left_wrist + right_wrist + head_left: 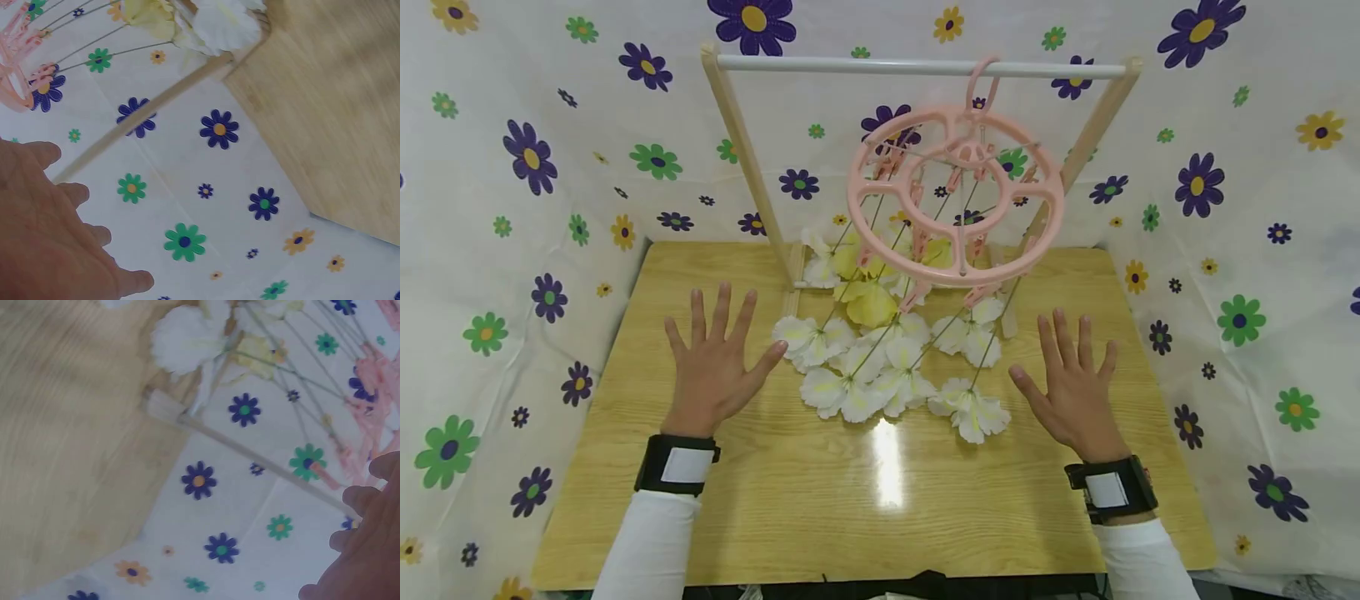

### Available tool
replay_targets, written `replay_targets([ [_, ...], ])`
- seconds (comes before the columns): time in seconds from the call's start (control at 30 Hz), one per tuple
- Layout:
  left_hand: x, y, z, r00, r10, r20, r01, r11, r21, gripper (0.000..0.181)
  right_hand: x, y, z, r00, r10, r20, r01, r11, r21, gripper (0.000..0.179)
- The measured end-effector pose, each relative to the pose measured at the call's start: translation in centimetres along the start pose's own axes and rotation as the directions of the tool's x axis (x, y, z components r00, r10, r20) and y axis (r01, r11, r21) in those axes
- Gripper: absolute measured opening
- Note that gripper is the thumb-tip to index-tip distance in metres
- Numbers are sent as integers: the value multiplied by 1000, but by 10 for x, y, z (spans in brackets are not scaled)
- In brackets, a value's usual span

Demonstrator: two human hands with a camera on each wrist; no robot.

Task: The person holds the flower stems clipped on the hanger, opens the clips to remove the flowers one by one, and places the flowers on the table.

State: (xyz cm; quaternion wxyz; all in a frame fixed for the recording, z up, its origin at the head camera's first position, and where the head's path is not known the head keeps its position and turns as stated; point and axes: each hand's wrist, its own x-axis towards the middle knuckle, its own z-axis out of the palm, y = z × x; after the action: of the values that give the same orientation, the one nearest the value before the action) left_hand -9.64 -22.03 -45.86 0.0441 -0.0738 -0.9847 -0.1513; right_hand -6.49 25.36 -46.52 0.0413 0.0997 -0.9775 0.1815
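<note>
A pink round clip hanger (1051, 200) hangs by its hook from the white rod (850, 67) of a wooden stand. Its pink clothespins (914, 295) hold the thin stems of several artificial flowers, which dangle heads down. Most blooms are white, like the white flower (972, 408) at the front; a yellow flower (871, 303) shows farther back. My left hand (713, 367), fingers spread, is left of the blooms, its thumb tip close to a white flower (812, 340). To their right, my right hand (1072, 392) also has its fingers spread. Neither hand holds anything.
The stand's wooden posts (748, 167) rise from the back of the wooden table (760, 517). Flower-patterned cloth (467, 275) surrounds the table at the back and both sides. A black strap (676, 464) circles the left wrist, and another strap (1112, 490) the right.
</note>
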Motion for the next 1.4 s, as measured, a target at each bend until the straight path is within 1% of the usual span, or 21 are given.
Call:
replay_targets([
  [0.17,10,20,1,999,38,11,-39,999,7,85,7,-31,-5,996,-65,-58,65,998,-3,82],
  [0.23,15,31,2,998,63,10,-63,998,11,85,11,-46,-7,990,-96,-103,96,995,-3,82],
  [0.33,23,50,5,994,113,-5,-113,994,1,84,17,-69,-8,971,-131,-198,136,991,13,80],
  [0.4,28,62,10,987,154,-38,-154,988,-13,82,22,-84,-7,954,-143,-262,160,986,44,77],
  [0.47,34,75,15,978,196,-78,-199,979,-37,77,28,-96,-5,941,-139,-308,180,977,111,67],
  [0.53,40,86,22,965,233,-118,-242,968,-66,68,36,-106,-1,945,-111,-308,182,959,215,54],
  [0.6,45,95,29,956,257,-139,-270,959,-84,57,46,-114,6,957,-67,-281,163,928,336,42],
  [0.63,48,100,32,955,261,-140,-276,957,-95,52,51,-117,10,966,-35,-257,139,906,401,38],
  [0.73,53,111,43,957,266,-117,-279,952,-122,43,67,-123,20,986,62,-156,37,827,561,37],
  [0.83,57,119,52,963,255,-88,-267,947,-178,40,81,-126,29,990,128,-52,-58,723,689,46],
  [0.9,58,124,56,967,245,-67,-254,941,-225,38,89,-128,32,989,149,5,-100,638,764,49],
  [0.93,59,126,58,970,238,-54,-244,938,-248,36,92,-129,33,988,154,30,-116,590,799,49],
  [0.97,59,127,61,972,229,-43,-232,936,-266,35,96,-130,34,986,159,47,-127,543,830,47],
  [1.0,59,127,63,974,222,-36,-223,935,-276,32,99,-132,35,985,165,56,-133,505,853,44],
  [1.03,59,128,65,976,217,-30,-217,933,-287,30,102,-133,35,984,166,58,-131,476,869,39],
  [1.07,59,128,67,976,215,-30,-214,931,-294,27,104,-135,35,985,163,54,-124,456,881,33],
  [1.1,59,129,68,976,214,-31,-214,930,-298,25,106,-136,35,985,167,52,-122,443,888,27],
  [1.13,59,129,69,976,216,-40,-218,930,-295,23,108,-137,35,983,176,45,-120,439,890,22],
  [1.2,58,130,70,973,224,-57,-230,927,-295,18,109,-138,35,980,196,30,-116,445,888,18],
  [1.27,57,131,67,972,228,-61,-235,926,-295,16,109,-139,34,975,219,23,-123,455,882,19],
  [1.4,54,133,60,973,226,-48,-230,926,-300,14,108,-139,30,969,246,13,-127,451,883,22],
])
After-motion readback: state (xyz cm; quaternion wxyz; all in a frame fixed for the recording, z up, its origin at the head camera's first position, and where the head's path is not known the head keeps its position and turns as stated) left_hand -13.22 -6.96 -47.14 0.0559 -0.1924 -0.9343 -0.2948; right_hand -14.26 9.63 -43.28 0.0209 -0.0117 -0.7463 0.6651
